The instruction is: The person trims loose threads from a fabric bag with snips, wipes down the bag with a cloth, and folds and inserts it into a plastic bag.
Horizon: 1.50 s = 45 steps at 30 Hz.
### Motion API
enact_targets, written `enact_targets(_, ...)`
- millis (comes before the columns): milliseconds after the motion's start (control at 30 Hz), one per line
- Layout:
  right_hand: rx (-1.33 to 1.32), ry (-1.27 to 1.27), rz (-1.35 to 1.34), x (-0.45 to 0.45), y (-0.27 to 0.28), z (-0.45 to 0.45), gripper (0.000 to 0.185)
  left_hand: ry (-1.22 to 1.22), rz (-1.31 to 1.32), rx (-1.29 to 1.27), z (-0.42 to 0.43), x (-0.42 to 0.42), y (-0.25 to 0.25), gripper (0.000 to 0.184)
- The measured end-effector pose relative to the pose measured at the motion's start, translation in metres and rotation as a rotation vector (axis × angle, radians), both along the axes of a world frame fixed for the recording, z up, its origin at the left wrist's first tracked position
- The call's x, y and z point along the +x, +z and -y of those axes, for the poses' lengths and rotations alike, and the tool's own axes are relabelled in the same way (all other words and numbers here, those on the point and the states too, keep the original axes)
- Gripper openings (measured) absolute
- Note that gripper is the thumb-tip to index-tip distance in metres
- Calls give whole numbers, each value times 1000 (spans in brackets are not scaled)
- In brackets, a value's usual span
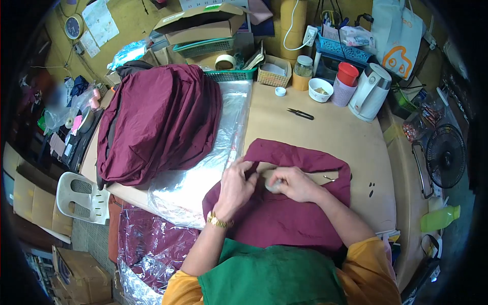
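Note:
A maroon cloth piece lies before me on the tan work surface, its upper part looped around an opening where tan shows through. My left hand, with a gold watch at the wrist, has its fingers closed on the cloth at the opening's left side. My right hand pinches a small pale grey piece over the opening; its exact kind is unclear. A thin shiny metal item lies at the opening's right side. Beyond the cloth rest black thread snips.
A tall maroon cloth pile stands at left on clear plastic sheeting. Along the back are a white bowl, a glass jar, a red cup, a white kettle and a green basket. A black fan stands right.

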State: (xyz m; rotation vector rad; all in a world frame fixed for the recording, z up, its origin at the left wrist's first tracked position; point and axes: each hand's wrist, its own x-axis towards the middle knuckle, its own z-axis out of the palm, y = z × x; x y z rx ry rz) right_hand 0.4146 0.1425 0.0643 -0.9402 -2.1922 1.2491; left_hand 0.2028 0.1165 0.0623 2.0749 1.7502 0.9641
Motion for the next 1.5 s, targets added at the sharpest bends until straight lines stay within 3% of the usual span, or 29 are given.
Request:
enact_targets(67, -95, -106, -202, -21, -11, -19, 14, -78, 323, -136, 14, 4, -6, 43)
enact_targets(100, -24, -171, -241, -30, -15, -33, 13, -107, 458, -245, 11, 3, -26, 61)
enact_targets(133, -21, -262, -129, -36, -11, -44, 11, -107, 459, -248, 12, 1, -30, 61)
enact_targets(200, 111, -368, -110, -41, -24, -58, 11, -124, 713, -506, 14, -6, -36, 78)
enact_targets(233, 104, -372, -109, -41, -24, -56, 11, -136, 926, -514, 12, -8, -38, 87)
enact_targets(333, -94, -407, -180, -40, -31, -36, 13, -101, 848, -569, 10, -11, -39, 87)
enact_targets(400, 263, -223, -162, -44, -45, -9, 11, -155, 853, -582, 6, -13, -43, 89)
enact_targets(433, 217, -248, -68, -52, -50, 1, 6, -210, 850, -593, 6, -14, -46, 91)
enact_targets(600, 319, -270, -89, -67, -54, -18, 6, -204, 1018, -554, 6, -18, -56, 89)
enact_targets(667, 466, -418, -113, -68, -50, -25, 4, -194, 1036, -605, 8, -18, -55, 89)
enact_targets(700, 296, -471, -149, -63, -46, -25, 8, -225, 1033, -622, 8, -20, -53, 90)
enact_targets(833, 501, -239, -17, -59, -39, 4, 12, -257, 1060, -634, 8, -23, -62, 91)
enact_targets(967, 356, -339, -29, -72, -57, -13, 11, -241, 1106, -627, 8, -21, -58, 93)
enact_targets(1267, 389, -239, -12, -68, -46, 2, 6, -269, 1129, -596, 4, -18, -60, 94)
enact_targets(1333, 386, -285, -16, -74, -51, -3, 6, -227, 1148, -456, 0, -18, -68, 95)
enact_targets(1500, 332, -394, -18, -84, -49, -11, 5, -228, 1068, -601, 5, -19, -53, 98)
